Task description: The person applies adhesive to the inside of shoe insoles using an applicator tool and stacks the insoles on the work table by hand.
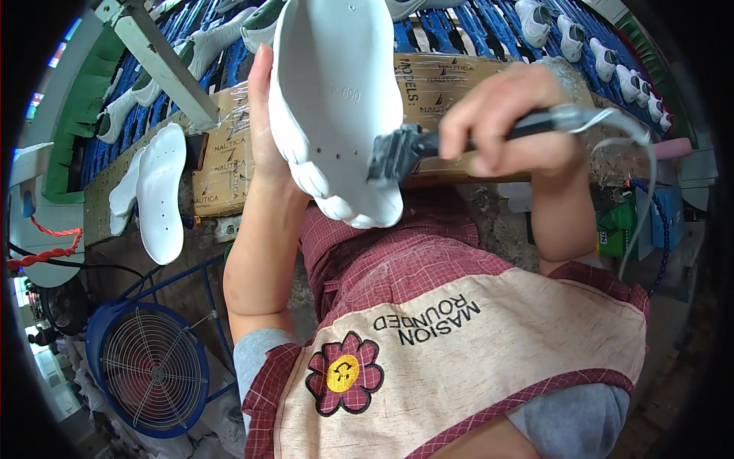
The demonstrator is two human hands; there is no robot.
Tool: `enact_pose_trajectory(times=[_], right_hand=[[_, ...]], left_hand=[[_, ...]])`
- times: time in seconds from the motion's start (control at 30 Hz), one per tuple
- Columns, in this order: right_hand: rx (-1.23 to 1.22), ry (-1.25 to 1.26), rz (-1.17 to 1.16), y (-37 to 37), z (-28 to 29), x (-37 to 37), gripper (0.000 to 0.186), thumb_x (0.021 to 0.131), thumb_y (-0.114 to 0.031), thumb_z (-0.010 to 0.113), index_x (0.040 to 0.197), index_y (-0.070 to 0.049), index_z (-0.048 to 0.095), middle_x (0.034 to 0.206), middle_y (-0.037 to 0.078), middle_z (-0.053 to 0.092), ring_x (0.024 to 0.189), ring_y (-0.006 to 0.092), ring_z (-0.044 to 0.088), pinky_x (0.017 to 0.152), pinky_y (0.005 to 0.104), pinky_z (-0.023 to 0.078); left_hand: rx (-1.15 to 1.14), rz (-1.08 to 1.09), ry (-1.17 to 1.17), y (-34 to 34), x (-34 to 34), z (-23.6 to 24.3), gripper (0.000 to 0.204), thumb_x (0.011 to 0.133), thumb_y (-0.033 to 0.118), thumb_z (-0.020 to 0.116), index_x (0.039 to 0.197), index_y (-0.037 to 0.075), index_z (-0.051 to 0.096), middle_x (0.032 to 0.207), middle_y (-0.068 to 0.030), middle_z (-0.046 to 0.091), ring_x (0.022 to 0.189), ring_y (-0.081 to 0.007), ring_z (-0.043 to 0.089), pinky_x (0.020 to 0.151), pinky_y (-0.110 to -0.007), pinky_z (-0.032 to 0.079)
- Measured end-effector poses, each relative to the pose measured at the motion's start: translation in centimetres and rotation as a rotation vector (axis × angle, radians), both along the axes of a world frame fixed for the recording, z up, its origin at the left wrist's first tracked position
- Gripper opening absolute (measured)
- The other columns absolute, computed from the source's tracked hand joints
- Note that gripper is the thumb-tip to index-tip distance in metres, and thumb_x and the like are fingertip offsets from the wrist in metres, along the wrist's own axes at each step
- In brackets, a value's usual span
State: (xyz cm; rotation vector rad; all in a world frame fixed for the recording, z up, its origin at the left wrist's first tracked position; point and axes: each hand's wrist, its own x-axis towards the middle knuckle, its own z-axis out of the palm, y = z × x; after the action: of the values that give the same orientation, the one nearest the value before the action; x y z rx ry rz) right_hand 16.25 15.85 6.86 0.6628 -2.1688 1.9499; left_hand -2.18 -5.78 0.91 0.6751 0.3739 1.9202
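White sole (332,99) between both hands (264,122)

My left hand (264,115) is raised in the upper middle of the frame, palm turned inward, fingers stretched up along the edge of the white insole (336,99) it props from behind. My left forearm runs bare from the elbow at lower left, bent steeply upward. My right hand (508,122) sits at upper right, fist closed in a firm grip around the dark handle of the brush tool (428,145), knuckles toward the camera. My right forearm drops straight down to the elbow.
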Motion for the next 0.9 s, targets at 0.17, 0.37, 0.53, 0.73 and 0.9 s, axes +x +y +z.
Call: enact_pose_trajectory(times=[0.17,0.37,0.53,0.73,0.9], right_hand=[[-0.202,0.010,0.205,1.3,0.7,1.2,0.007,0.075,-0.001,0.075,0.069,-0.005,0.074,0.093,0.019,0.081,0.052,0.0125,0.060,0.046,0.0208,0.046],[-0.089,0.052,0.340,4.7,0.7,1.1,0.007,0.076,-0.002,0.072,0.069,-0.004,0.073,0.094,0.020,0.081,0.053,0.0131,0.061,0.047,0.0204,0.048],[0.034,0.035,0.350,6.3,1.2,1.7,0.005,0.073,-0.003,0.072,0.068,-0.004,0.074,0.092,0.019,0.080,0.055,0.0146,0.064,0.049,0.0203,0.049],[-0.061,0.032,0.209,6.4,1.5,2.4,0.004,0.072,-0.006,0.072,0.069,-0.005,0.074,0.092,0.018,0.080,0.054,0.0144,0.061,0.050,0.0230,0.048],[-0.064,-0.018,0.103,6.8,1.4,3.0,0.002,0.071,-0.006,0.074,0.070,-0.004,0.075,0.092,0.017,0.080,0.057,0.0140,0.061,0.054,0.0236,0.049]], left_hand=[[-0.614,0.469,0.251,2.6,4.0,3.4,0.077,0.106,0.071,0.044,0.153,0.011,0.058,0.136,-0.0146,0.069,0.115,-0.0268,0.071,0.084,-0.039,0.061],[-0.542,0.274,-0.007,3.0,4.3,3.2,0.078,0.108,0.070,0.041,0.154,0.010,0.057,0.137,-0.0159,0.069,0.116,-0.0278,0.072,0.086,-0.042,0.063],[-0.605,0.316,0.142,3.6,5.0,3.8,0.077,0.109,0.069,0.040,0.154,0.009,0.058,0.137,-0.0170,0.070,0.116,-0.0291,0.073,0.088,-0.045,0.063],[-0.590,0.349,0.144,2.6,4.8,3.5,0.076,0.110,0.067,0.039,0.151,0.006,0.059,0.132,-0.0181,0.072,0.112,-0.0291,0.074,0.087,-0.043,0.063],[-0.629,0.328,0.161,1.8,4.9,3.1,0.074,0.111,0.064,0.039,0.150,0.004,0.060,0.129,-0.0187,0.073,0.110,-0.0290,0.074,0.087,-0.042,0.063]])
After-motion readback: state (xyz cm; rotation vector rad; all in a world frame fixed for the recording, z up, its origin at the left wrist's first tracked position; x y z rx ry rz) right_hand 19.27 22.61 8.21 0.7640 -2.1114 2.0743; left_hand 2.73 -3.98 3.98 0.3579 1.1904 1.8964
